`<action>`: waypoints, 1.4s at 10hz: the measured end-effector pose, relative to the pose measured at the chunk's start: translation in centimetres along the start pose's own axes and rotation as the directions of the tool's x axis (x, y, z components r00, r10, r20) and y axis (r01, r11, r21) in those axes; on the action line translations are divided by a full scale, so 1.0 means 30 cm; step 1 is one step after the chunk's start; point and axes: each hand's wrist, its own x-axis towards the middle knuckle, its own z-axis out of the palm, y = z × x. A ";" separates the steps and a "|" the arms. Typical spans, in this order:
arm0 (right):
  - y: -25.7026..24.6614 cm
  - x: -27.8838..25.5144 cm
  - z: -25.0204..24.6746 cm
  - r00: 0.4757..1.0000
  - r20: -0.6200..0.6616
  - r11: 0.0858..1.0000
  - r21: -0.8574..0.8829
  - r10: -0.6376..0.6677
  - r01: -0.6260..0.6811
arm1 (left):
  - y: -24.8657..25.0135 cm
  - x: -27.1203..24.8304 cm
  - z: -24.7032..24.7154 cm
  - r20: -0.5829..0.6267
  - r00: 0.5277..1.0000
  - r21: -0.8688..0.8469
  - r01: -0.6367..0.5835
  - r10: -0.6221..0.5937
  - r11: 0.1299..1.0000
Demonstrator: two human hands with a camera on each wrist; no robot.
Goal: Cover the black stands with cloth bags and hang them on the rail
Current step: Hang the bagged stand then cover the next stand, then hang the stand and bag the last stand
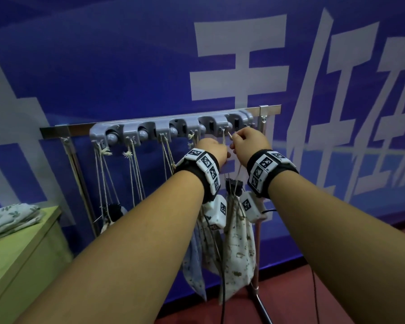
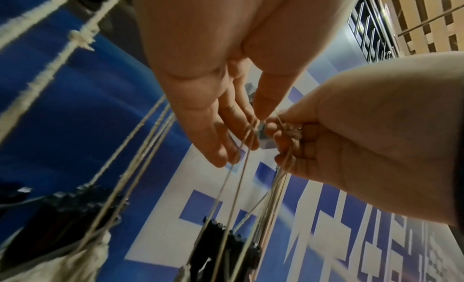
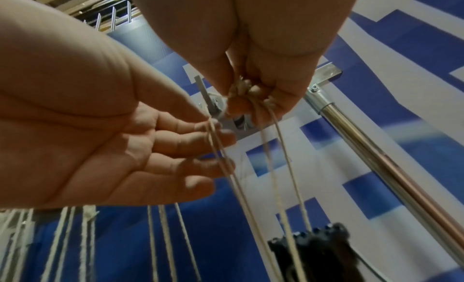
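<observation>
Well, we're deep into this one: along the rail [image 1: 84, 128], to the left of the working grip, several bags already dangle by their cords from the grey hook strip [image 1: 136, 134], and the bag in play, a printed cloth bag [image 1: 237, 242], hangs straight below the hands with the black stand [image 1: 233, 183] poking out of its mouth. What's left, by my read, is seating this cord on its hook near the strip's right end; more folded cloth [image 1: 9, 217] waits on the table [image 1: 21, 253] far left. Both arms reach up and forward. The right hand [image 3: 253, 84] is clenched on the knotted drawstring [image 3: 239, 88], fingers bunched round it right under the hook. The left hand [image 2: 220, 115], just beside it, is released, fingers nearly straight, strands lying across the fingertips [image 2: 223, 157].
</observation>
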 end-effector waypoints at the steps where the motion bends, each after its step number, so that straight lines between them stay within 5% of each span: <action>1: 0.009 -0.048 -0.020 0.998 0.039 0.998 -0.033 0.049 -0.047 | -0.046 -0.019 -0.009 0.067 0.998 0.093 0.005 -0.012 0.996; 2: 0.017 -0.108 -0.032 0.991 0.095 0.994 -0.063 0.098 -0.093 | -0.077 -0.061 -0.031 0.096 0.994 0.171 0.029 -0.045 0.985; 7: -0.197 -0.477 0.081 0.941 0.296 0.984 0.017 0.162 -0.175 | -0.116 -0.502 -0.390 0.097 0.971 0.017 0.216 -0.216 0.976; 11: -0.629 -0.804 0.417 0.870 0.486 0.987 0.080 0.082 -0.138 | -0.232 -0.733 -1.024 -0.027 0.973 0.006 0.228 -0.228 0.974; 14: -0.999 -1.058 0.794 0.720 0.692 0.998 0.067 -0.046 -0.001 | -0.371 -0.886 -1.662 -0.295 0.915 -0.051 0.272 -0.274 0.961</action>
